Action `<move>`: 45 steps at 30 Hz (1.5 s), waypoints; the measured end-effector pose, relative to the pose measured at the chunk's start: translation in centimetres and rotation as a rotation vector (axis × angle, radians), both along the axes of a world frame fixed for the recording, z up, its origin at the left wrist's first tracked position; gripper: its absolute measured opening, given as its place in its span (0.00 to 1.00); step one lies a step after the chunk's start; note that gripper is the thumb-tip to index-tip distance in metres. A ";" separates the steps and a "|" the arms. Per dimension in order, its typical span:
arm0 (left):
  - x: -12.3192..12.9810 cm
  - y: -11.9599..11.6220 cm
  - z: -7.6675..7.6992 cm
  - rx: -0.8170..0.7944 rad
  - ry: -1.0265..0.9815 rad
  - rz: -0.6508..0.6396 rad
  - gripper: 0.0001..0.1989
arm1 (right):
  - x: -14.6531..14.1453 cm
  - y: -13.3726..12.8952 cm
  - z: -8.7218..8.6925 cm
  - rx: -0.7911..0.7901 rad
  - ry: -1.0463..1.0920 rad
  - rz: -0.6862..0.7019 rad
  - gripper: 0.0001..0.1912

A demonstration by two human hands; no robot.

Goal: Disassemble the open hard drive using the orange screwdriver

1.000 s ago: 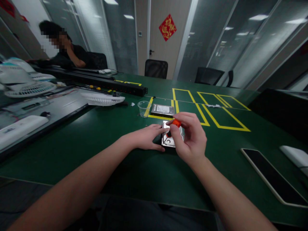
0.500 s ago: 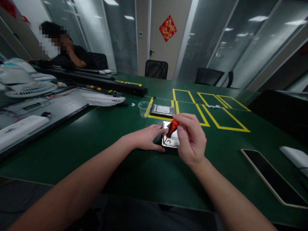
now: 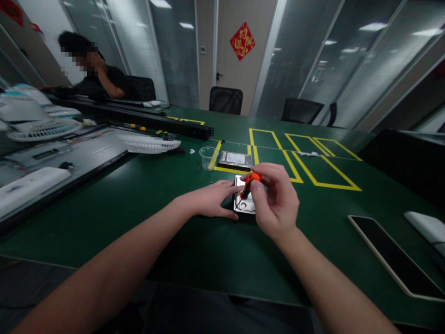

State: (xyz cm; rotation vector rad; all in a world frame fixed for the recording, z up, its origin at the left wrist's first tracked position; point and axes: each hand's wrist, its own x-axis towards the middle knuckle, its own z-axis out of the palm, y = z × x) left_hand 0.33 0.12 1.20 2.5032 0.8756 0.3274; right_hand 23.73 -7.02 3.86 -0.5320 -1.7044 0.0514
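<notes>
Green worktop (image 3: 194, 250), marked out with yellow tape (image 3: 333, 186), fills the lower view; ceiling lights show in the glass partitions (image 3: 299, 55) beyond. Pale door (image 3: 227, 69) opposite, red diamond-shaped sign (image 3: 242, 41) on it, mesh chair (image 3: 225, 99) below. Another person (image 3: 116, 81) sits at far left, arm raised to the head.

Hard drive (image 3: 248, 206) flat on the worktop, metal side up, between the two hands. Left hand (image 3: 217, 199): grip spread, thumb and forefinger apart, braced about the drive's left side. Right hand (image 3: 278, 199): grip closed around the orange-and-black screwdriver (image 3: 247, 187), held tilted, shaft slanting to the near-left corner. Tip too small to confirm contact.

Step in hand, as judged: screwdriver work at that corner; turning direction cannot be told. Next move seems to call for a seated tip, some downward pressure, and the left hand holding the drive from swivelling. A tilted shaft could slip.

Just beyond: second drive (image 3: 235, 159), label up, inside a taped outline; clear plastic cup (image 3: 208, 160) beside it. Left: white fan parts (image 3: 149, 144), long black bar (image 3: 187, 129). Right: dark-screened slab (image 3: 392, 253), lying flat.
</notes>
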 end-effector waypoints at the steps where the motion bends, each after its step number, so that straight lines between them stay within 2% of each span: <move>1: 0.0 0.1 -0.1 0.001 -0.002 -0.002 0.50 | -0.1 0.0 0.0 -0.006 0.009 0.008 0.12; 12: -0.1 0.1 -0.3 -0.003 -0.011 0.011 0.55 | -0.1 0.0 0.3 0.063 -0.022 -0.084 0.16; 22: -0.2 0.1 -0.5 0.004 -0.013 -0.007 0.48 | 0.2 -0.4 0.6 0.024 -0.048 -0.064 0.22; 29: -0.1 -0.1 0.0 0.003 -0.013 -0.010 0.48 | 0.1 -0.2 0.6 0.046 -0.045 -0.075 0.18; 38: 0.0 0.1 -0.1 -0.019 0.007 -0.004 0.53 | 0.1 0.1 0.0 -0.009 -0.011 -0.002 0.12; 45: -0.1 0.0 -0.1 -0.018 0.015 0.016 0.56 | -0.1 0.1 -0.1 0.004 -0.005 -0.012 0.11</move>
